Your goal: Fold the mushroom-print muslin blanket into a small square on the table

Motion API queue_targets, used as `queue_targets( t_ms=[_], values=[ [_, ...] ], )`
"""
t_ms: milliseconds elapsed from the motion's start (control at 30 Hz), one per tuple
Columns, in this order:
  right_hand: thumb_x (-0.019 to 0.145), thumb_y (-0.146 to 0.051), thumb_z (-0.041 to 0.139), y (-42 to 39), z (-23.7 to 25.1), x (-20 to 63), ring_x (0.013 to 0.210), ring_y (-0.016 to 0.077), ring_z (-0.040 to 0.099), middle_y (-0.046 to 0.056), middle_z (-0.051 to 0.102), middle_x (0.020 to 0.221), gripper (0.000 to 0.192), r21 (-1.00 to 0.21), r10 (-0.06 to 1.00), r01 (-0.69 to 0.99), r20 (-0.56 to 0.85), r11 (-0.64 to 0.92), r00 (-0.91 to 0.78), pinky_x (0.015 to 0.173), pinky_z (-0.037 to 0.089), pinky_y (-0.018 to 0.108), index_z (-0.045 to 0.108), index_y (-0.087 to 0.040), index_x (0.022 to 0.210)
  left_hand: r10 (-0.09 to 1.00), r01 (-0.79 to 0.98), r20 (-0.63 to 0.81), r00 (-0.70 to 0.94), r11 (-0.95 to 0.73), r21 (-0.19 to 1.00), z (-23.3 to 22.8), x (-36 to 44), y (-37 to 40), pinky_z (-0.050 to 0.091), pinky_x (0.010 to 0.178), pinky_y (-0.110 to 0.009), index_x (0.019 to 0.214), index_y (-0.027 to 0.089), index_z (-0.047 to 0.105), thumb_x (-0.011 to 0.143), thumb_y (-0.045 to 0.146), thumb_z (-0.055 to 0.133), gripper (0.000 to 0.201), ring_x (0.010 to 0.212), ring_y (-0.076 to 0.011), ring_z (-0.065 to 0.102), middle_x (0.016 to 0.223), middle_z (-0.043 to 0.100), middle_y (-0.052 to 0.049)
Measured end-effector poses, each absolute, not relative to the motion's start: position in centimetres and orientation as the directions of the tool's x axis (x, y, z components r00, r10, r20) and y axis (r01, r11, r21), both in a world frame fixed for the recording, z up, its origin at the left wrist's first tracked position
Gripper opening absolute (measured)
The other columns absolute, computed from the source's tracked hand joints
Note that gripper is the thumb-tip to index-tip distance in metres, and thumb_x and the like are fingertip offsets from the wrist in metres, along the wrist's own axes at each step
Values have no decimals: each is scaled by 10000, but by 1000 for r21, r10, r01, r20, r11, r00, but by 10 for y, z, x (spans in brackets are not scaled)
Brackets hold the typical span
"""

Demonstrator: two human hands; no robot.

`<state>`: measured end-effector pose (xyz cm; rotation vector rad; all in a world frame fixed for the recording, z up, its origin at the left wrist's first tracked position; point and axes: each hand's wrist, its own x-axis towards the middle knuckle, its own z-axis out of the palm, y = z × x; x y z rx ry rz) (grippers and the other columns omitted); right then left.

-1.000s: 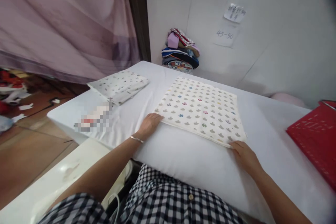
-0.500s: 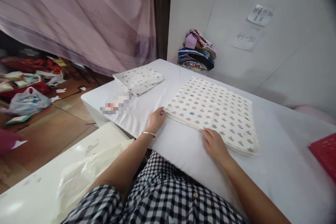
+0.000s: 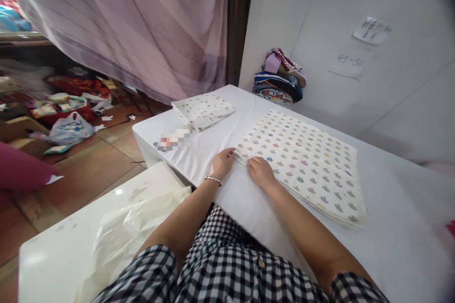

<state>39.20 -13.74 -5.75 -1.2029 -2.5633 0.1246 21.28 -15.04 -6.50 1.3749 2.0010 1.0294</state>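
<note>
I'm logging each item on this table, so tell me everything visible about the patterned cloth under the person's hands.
The folded cloth is cream, printed with rows of small grey shapes and a few coloured ones. It looks like soft cotton, folded into a flat, roughly square stack of layers. It lies on the white table. The left hand touches its near left corner; the right hand rests on the near edge beside it.

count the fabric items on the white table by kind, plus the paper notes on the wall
Folded patterned cloths lying flat: 2, the crown-print cloth under both hands and the smaller folded cloth
Piles of mixed colourful fabrics: 1, the fabric pile by the wall
Paper notes: 2, upper note and "45-50" note
Total: 5
</note>
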Motion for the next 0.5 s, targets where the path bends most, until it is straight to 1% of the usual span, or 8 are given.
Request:
queue_targets(
  t_ms=[233, 367, 500],
  values=[
    [904, -247, 470, -118, -59, 360, 860, 181, 519, 48, 604, 883, 154, -244, 771, 732, 248, 636, -587, 750, 362, 267, 611, -195, 872, 932, 556, 27, -361, 192, 809, -65, 213, -151, 460, 780, -250, 1094, 255, 659, 835, 307, 540, 290, 838, -147, 625, 964, 698, -10],
    [918, -242, 448, -114, -60, 350, 863, 171, 524, 41, 603, 881, 169, -289, 818, 766, 232, 574, -526, 734, 351, 254, 600, -199, 858, 939, 561, 32, -342, 177, 809, -68, 212, -148, 464, 792, -248, 1105, 253, 650, 834, 299, 555, 291, 833, -140, 626, 974, 697, -10],
    [935, -227, 396, -111, -63, 346, 865, 166, 528, 46, 601, 886, 206, -330, 854, 788, 238, 520, -463, 735, 351, 249, 591, -193, 879, 951, 553, 76, -299, 108, 826, -72, 210, -147, 462, 802, -239, 1125, 246, 637, 847, 270, 523, 301, 834, -131, 622, 989, 693, -7]
  ],
)
